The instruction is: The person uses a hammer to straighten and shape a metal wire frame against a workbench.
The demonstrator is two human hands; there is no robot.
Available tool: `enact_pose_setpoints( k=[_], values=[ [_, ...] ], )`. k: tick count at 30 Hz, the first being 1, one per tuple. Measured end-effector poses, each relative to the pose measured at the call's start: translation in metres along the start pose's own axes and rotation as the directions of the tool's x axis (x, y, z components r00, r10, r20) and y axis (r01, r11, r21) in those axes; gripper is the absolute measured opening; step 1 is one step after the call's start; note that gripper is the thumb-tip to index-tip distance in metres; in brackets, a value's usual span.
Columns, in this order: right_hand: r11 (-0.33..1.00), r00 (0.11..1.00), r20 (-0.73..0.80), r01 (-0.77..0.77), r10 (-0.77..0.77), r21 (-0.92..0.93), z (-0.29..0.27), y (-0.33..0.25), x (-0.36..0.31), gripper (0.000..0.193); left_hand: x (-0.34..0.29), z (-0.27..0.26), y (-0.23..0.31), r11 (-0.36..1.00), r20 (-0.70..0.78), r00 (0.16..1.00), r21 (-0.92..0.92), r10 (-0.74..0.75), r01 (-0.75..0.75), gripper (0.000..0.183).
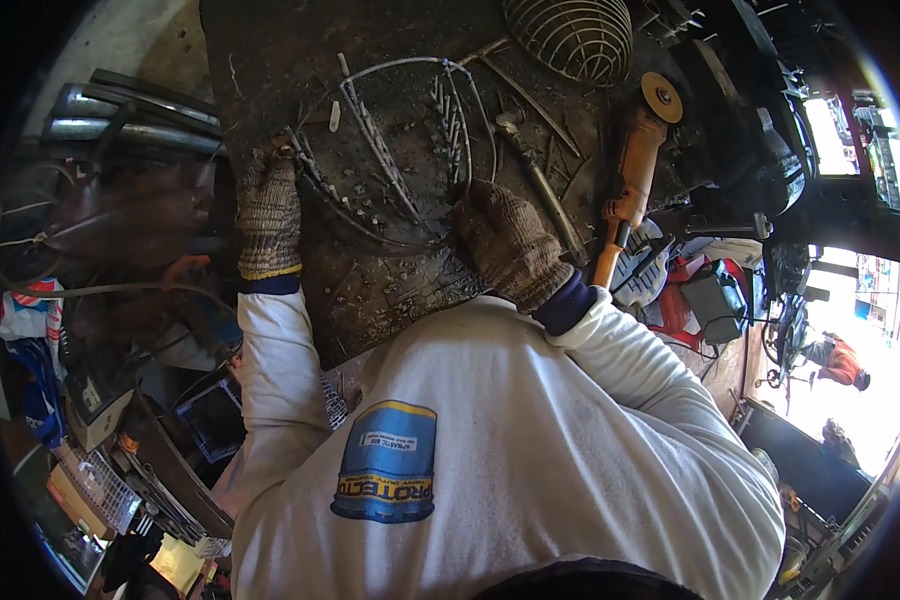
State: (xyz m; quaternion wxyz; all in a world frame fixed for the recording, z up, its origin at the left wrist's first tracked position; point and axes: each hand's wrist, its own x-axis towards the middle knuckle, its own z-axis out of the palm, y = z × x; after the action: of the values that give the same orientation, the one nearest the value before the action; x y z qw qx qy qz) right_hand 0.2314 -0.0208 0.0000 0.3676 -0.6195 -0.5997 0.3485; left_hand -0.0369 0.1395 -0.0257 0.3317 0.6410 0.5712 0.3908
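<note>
A ring of thin bent metal rod (402, 62) lies over the dark metal worktable, with straight ribbed rods (375, 150) inside its outline. My left hand (270, 215), in a brown knitted glove, is closed on the ring's left side. At the ring's lower right, my right hand (510, 245) wears a matching glove and is closed on the rod, its fingertips hidden beneath it. Beyond my right hand rests an orange angle grinder (632, 170) with a tan disc. A thicker metal bar (545, 190) lies between that hand and the grinder.
A domed wire guard (570, 40) sits at the table's far edge. Metal pipes (135, 130) lie at the left. Small metal scraps dot the worktable (360, 300). A grey box-shaped machine (715, 300) stands at the right. Farther right, a person in an orange top (842, 362) is outside.
</note>
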Motion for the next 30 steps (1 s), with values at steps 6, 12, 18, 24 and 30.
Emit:
enact_pose_setpoints(
  k=[6, 12, 18, 24, 30],
  values=[
    [0.984, 0.997, -0.034, 0.058, -0.065, -0.168, -0.007, -0.025, 0.002, 0.019, -0.002, 0.001, 0.003, 0.995, -0.04, 0.995, -0.061, -0.087, 0.085, 0.039],
    [0.999, 0.999, -0.005, 0.043, -0.043, -0.01, -0.005, -0.027, 0.001, 0.018, 0.002, -0.009, -0.005, 0.98, -0.144, 0.988, -0.178, 0.06, -0.085, 0.033],
    [0.969, 0.988, 0.095, -0.14, 0.122, 0.204, -0.001, 0.005, -0.002, 0.032, 0.003, -0.016, 0.023, 0.996, -0.102, 0.993, -0.054, 0.065, -0.07, 0.025],
    [0.893, 0.956, 0.228, -0.261, 0.186, 0.366, -0.009, 0.005, -0.002, 0.034, 0.008, -0.021, 0.026, 0.977, -0.041, 0.982, 0.114, 0.184, -0.178, 0.029],
    [0.853, 0.949, 0.124, -0.314, 0.289, 0.418, 0.001, 0.009, 0.002, 0.026, 0.006, -0.023, 0.039, 0.967, -0.06, 0.982, 0.198, 0.177, -0.162, 0.026]
  ],
)
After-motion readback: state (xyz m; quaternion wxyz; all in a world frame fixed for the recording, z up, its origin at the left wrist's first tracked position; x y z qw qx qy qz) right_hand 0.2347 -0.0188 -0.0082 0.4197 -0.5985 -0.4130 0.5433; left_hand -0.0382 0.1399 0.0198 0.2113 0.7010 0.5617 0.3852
